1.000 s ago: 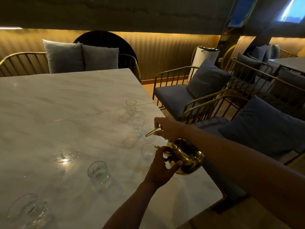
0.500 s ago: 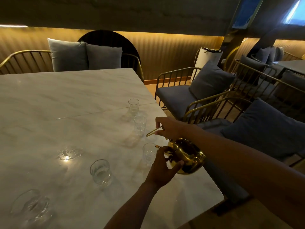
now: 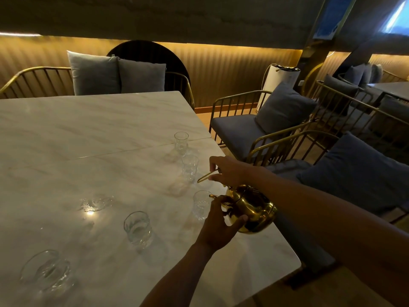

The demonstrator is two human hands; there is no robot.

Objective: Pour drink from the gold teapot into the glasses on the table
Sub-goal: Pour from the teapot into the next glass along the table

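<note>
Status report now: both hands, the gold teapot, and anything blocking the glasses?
Right hand grips handle, left hand steadies the body. Gold teapot held tilted beside nearest glass; no stream visible. Nothing blocks the glasses.

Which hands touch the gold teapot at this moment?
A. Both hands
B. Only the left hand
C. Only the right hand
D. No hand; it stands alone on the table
A: the left hand cups the round body of the gold teapot from the side, while the right hand grips its thin handle from above, next to a glass on the table.
</note>
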